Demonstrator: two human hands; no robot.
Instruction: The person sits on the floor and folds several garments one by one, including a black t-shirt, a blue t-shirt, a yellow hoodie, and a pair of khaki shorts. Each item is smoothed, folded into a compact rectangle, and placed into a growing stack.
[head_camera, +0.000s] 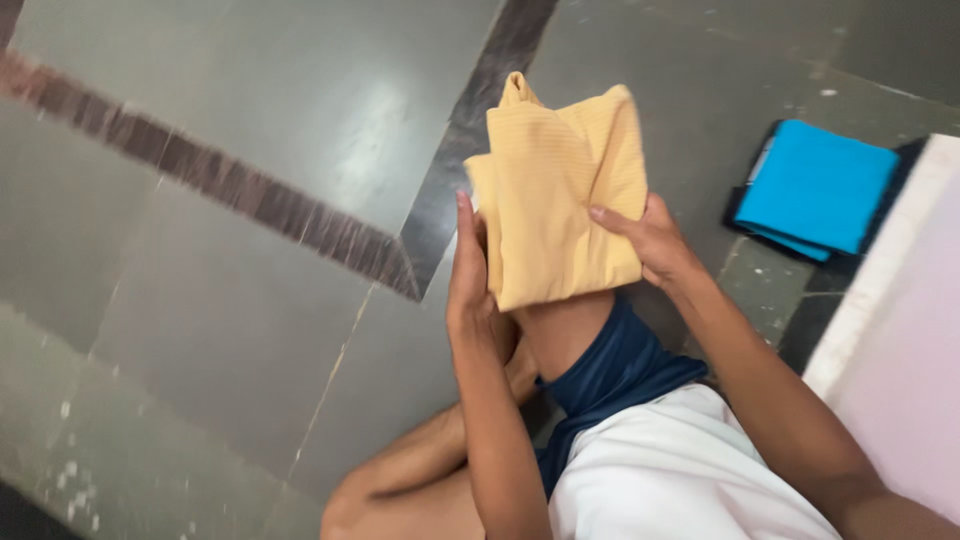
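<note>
A folded yellow cloth (560, 190) is held up above my knee, between both hands. My left hand (470, 275) presses flat against its left edge, fingers straight and pointing up. On the right side my right hand (650, 235) grips the cloth, thumb lying across its front face. Below the cloth my bent knee and dark blue shorts (615, 365) show, with my white shirt (680, 470) beneath.
I sit on a grey tiled floor (220, 290) crossed by dark stone strips (210, 185). A folded bright blue cloth (815, 185) lies on a dark one at the right. A white and pale pink surface (900, 330) borders the right edge.
</note>
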